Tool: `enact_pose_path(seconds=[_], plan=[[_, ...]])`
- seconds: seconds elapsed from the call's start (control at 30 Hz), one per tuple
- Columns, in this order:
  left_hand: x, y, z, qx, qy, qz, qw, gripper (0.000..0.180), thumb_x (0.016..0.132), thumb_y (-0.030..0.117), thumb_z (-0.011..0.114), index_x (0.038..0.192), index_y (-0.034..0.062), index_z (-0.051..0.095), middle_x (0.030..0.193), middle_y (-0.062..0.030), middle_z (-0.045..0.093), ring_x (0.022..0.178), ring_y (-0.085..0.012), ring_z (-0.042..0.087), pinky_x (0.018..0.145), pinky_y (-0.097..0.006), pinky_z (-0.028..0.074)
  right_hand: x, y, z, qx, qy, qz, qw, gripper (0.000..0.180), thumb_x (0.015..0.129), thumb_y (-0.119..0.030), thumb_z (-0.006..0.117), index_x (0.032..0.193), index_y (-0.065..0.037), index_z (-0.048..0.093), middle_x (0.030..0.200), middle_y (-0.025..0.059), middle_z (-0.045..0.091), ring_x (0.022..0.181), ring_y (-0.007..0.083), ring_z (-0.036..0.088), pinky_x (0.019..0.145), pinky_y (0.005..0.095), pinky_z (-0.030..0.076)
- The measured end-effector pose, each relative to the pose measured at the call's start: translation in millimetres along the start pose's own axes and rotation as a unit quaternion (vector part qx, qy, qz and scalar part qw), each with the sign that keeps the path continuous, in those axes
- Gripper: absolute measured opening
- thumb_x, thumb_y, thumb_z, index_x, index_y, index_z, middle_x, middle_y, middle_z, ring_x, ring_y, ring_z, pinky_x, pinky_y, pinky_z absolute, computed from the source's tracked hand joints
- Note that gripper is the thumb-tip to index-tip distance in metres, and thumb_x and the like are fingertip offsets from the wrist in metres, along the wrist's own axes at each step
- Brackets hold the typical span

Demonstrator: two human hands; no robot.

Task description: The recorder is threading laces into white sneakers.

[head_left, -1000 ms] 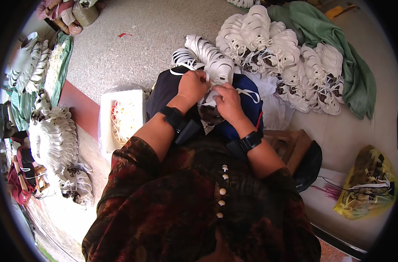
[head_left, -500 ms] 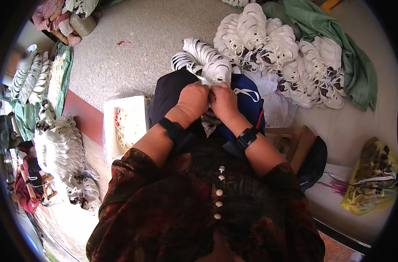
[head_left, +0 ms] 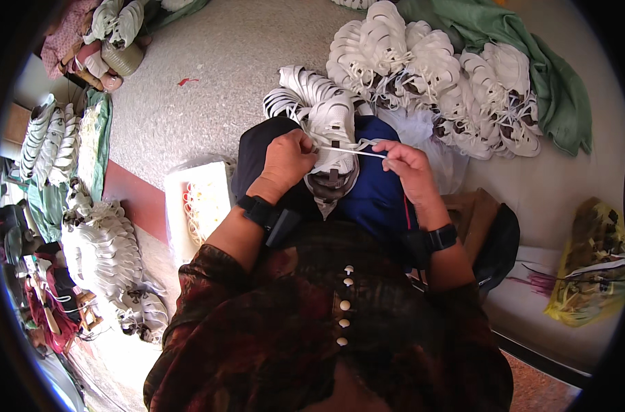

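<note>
A white shoe (head_left: 333,137) lies on my lap, toe pointing away, over a dark blue cloth (head_left: 374,192). My left hand (head_left: 288,159) grips the shoe's left side at the lacing. My right hand (head_left: 408,168) pinches a white lace (head_left: 350,151) stretched taut sideways from the shoe. Both wrists carry black bands.
A big pile of white shoes (head_left: 436,75) lies ahead on the speckled floor, partly on a green cloth (head_left: 546,75). More shoes (head_left: 103,247) are stacked at the left. A white tray of laces (head_left: 202,202) sits by my left knee. A yellow bag (head_left: 594,261) is at right.
My hands, which were close together over the shoe, have parted. The right hand has drawn the lace out to the right, and the shoe now shows between them.
</note>
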State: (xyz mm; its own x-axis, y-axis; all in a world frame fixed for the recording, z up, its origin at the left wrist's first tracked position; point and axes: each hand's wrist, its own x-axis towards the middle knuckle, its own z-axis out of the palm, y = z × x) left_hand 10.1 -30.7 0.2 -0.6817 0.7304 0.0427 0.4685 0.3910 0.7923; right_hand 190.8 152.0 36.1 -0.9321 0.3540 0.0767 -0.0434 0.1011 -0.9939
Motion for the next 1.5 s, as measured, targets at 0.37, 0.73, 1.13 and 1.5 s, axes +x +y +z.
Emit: enact_pose_path(seconds=[0.37,0.73,1.13,1.5], plan=[[16,36,2,-0.076,0.063,0.165,0.981,0.009,0.070,0.012,0.067,0.072,0.0032,0.064,0.068,-0.0110,0.060,0.064,-0.0271,0.060,0.059,-0.033,0.048,10,-3,27,0.200,-0.078,0.038,0.976,0.013,0.088,-0.013,0.052,0.081,-0.002,0.051,0.077,0.0077,0.059,0.070,0.0122,0.054,0.065,0.0239,0.043],[12,37,-13,0.411,-0.093,0.131,0.897,0.010,0.073,0.015,0.060,0.076,0.0056,0.062,0.075,-0.0146,0.062,0.072,-0.0289,0.063,0.063,-0.038,0.051,-7,-4,6,-0.238,0.020,0.000,0.971,0.016,0.077,-0.009,0.063,0.079,-0.001,0.049,0.064,0.0101,0.052,0.055,0.0167,0.050,0.052,0.0283,0.040],[-32,-46,-117,-0.002,-0.093,-0.095,0.991,0.003,0.074,0.000,0.061,0.071,-0.0002,0.062,0.061,-0.0013,0.059,0.057,-0.0053,0.052,0.053,-0.021,0.042,-37,21,-90,-0.579,0.098,-0.077,0.806,0.006,0.070,-0.007,0.055,0.064,-0.006,0.053,0.065,0.0120,0.050,0.066,0.0329,0.053,0.061,0.0421,0.042],[-42,-85,-139,0.109,-0.006,-0.104,0.989,0.011,0.070,0.010,0.067,0.072,-0.0006,0.066,0.063,-0.0097,0.064,0.054,-0.0138,0.059,0.053,-0.026,0.047,-33,27,-101,-0.642,0.251,-0.064,0.722,0.007,0.068,-0.005,0.061,0.063,-0.004,0.055,0.062,0.0097,0.054,0.057,0.0243,0.055,0.048,0.0339,0.040]])
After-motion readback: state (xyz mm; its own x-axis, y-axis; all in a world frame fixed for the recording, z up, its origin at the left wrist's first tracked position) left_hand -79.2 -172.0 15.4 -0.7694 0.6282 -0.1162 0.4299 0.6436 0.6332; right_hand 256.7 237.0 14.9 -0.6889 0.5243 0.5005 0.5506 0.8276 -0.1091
